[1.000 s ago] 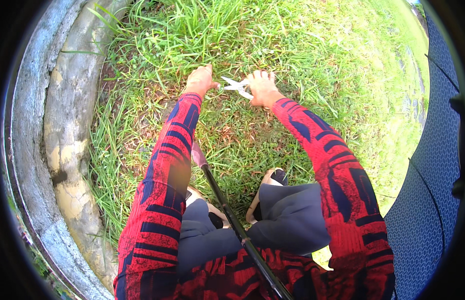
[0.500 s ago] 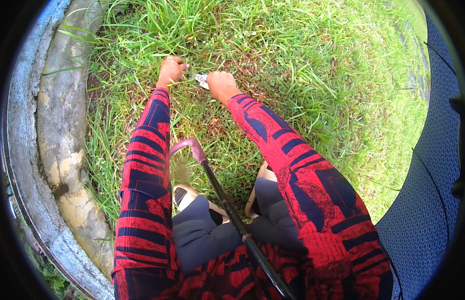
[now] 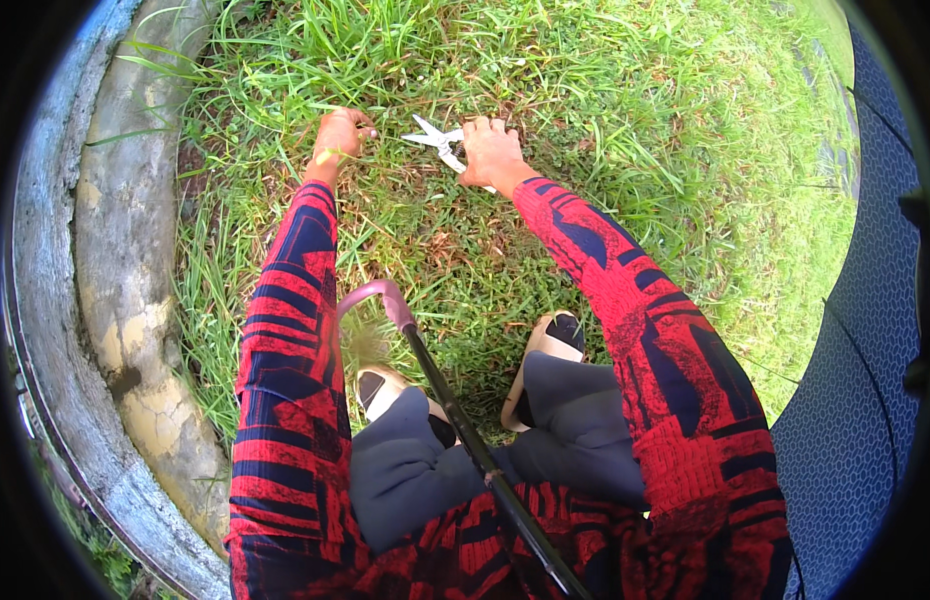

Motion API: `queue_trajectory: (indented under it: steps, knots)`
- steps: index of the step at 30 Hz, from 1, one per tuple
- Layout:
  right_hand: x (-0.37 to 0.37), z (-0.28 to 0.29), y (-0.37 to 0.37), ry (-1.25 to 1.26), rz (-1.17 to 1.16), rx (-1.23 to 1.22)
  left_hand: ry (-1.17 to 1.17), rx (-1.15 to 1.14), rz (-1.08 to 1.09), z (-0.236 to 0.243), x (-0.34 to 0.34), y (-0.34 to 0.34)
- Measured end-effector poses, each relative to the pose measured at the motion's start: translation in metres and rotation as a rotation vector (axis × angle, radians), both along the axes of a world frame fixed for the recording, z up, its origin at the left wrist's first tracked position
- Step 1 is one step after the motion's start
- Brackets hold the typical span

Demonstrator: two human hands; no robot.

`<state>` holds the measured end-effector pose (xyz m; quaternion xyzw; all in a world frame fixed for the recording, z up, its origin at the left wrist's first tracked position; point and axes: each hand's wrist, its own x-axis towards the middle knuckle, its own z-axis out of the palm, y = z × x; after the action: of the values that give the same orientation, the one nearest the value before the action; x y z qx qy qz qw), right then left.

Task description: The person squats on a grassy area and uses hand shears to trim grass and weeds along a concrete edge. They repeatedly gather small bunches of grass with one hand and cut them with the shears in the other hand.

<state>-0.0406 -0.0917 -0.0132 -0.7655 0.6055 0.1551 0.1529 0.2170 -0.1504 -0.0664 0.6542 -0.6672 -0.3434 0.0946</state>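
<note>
My right hand (image 3: 491, 153) is wrapped round the handles of silvery pruning shears (image 3: 442, 143). Their blades are spread apart and point left, toward my other hand. My left hand (image 3: 339, 135) has its fingers curled together low over the grass (image 3: 385, 220), a short way left of the blade tips. Whatever lies in those fingers, if anything, is too small to make out. A thin green blade crosses near my left wrist. Between my forearms a black pole (image 3: 450, 405) with a pink hooked handle (image 3: 387, 292) slants up from my lap.
A weathered concrete kerb (image 3: 140, 260) curves along the left side. Taller grass (image 3: 335, 50) grows at the far side. Blue patterned fabric (image 3: 835, 430), like an umbrella canopy, hangs at the right. My shoes (image 3: 547, 365) stand on the grass below the hands.
My right hand has moved right and toward me, with the shears. Their blades now show spread apart. The left hand stays nearly in place. My right shoe has shifted to the right.
</note>
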Motion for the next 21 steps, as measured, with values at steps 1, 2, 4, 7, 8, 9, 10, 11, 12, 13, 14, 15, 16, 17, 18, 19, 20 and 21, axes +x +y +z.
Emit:
queue_trajectory:
  steps: [1,2,4,7,8,9,10,11,12,13,14,15,16,17,18,19,20,21]
  knots:
    - [0.007,-0.003,-0.001,-0.006,0.008,-0.017,0.003,-0.08,-0.038,-0.001,-0.001,0.002]
    - [0.014,-0.005,-0.002,-0.018,-0.002,-0.031,-0.015,-0.167,-0.086,-0.001,0.0,0.004]
    - [0.029,-0.009,-0.005,-0.042,-0.021,-0.059,0.028,-0.154,-0.028,0.0,-0.001,0.008]
    - [0.045,-0.013,-0.011,-0.046,-0.044,-0.052,-0.077,-0.285,-0.055,0.007,-0.004,0.018]
    - [0.049,-0.014,-0.012,-0.044,-0.057,-0.056,-0.045,-0.251,0.008,0.009,-0.008,0.022]
    - [0.051,-0.014,-0.014,-0.037,-0.045,-0.046,-0.039,-0.205,0.072,0.011,-0.014,0.025]
    - [0.052,-0.014,-0.016,-0.053,-0.044,-0.05,-0.033,-0.16,0.135,0.012,-0.022,0.029]
    - [0.053,-0.014,-0.017,-0.066,-0.039,-0.052,-0.006,-0.163,0.148,0.014,-0.026,0.033]
    - [0.055,-0.014,-0.018,-0.07,-0.04,-0.035,-0.04,-0.174,0.185,0.014,-0.032,0.035]
    - [0.054,-0.014,-0.019,-0.129,-0.053,-0.027,-0.067,-0.223,0.217,0.013,-0.038,0.037]
    - [0.055,-0.013,-0.018,-0.148,-0.022,0.005,-0.089,-0.275,0.251,0.01,-0.042,0.037]
    - [0.055,-0.013,-0.018,-0.152,-0.005,0.036,-0.096,-0.335,0.287,0.007,-0.046,0.037]
    - [0.054,-0.012,-0.017,-0.165,0.009,0.056,-0.016,-0.326,0.342,0.005,-0.046,0.034]
    - [0.053,-0.011,-0.017,-0.184,-0.01,0.094,0.071,-0.293,0.395,0.001,-0.047,0.03]
    - [0.052,-0.01,-0.016,-0.148,0.0,0.066,0.156,-0.275,0.441,-0.002,-0.047,0.025]
    - [0.049,-0.008,-0.013,-0.129,0.004,0.024,0.277,-0.182,0.544,-0.004,-0.046,0.017]
    - [0.047,-0.006,-0.013,-0.09,-0.009,0.016,0.338,-0.17,0.627,-0.005,-0.045,0.009]
    - [0.041,-0.003,-0.013,-0.055,-0.006,0.08,0.399,-0.149,0.656,-0.005,-0.042,0.004]
